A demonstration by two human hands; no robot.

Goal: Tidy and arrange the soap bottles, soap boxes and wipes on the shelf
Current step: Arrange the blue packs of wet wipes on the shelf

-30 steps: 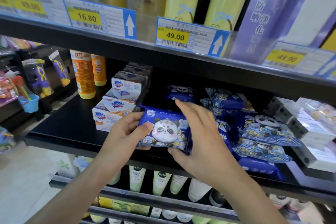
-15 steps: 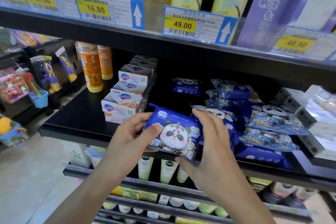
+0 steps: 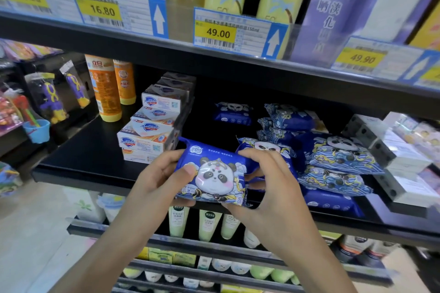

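A blue panda wipes pack [image 3: 214, 173] is held at the front edge of the black shelf [image 3: 90, 162]. My left hand [image 3: 162, 176] grips its left end, thumb on the front. My right hand [image 3: 273, 188] holds its right end with fingers curled over the top. To the right lies a loose pile of blue wipes packs [image 3: 333, 159], and one more pack [image 3: 233, 113] sits further back. White soap boxes [image 3: 152, 131] are stacked in a row to the left. Two orange soap bottles [image 3: 104, 88] stand behind them at the left.
White and grey boxes [image 3: 392, 154] are stacked at the right end of the shelf. The upper shelf carries price tags [image 3: 219, 31] and tall bottles. Lower shelves hold pale green tubes [image 3: 207, 223]. Toys hang on a rack [image 3: 47, 97] at the far left.
Both hands have lifted the panda pack and drawn it toward the front edge, tilting its face toward me. My right hand shifted from lying over the pack to gripping its right end.
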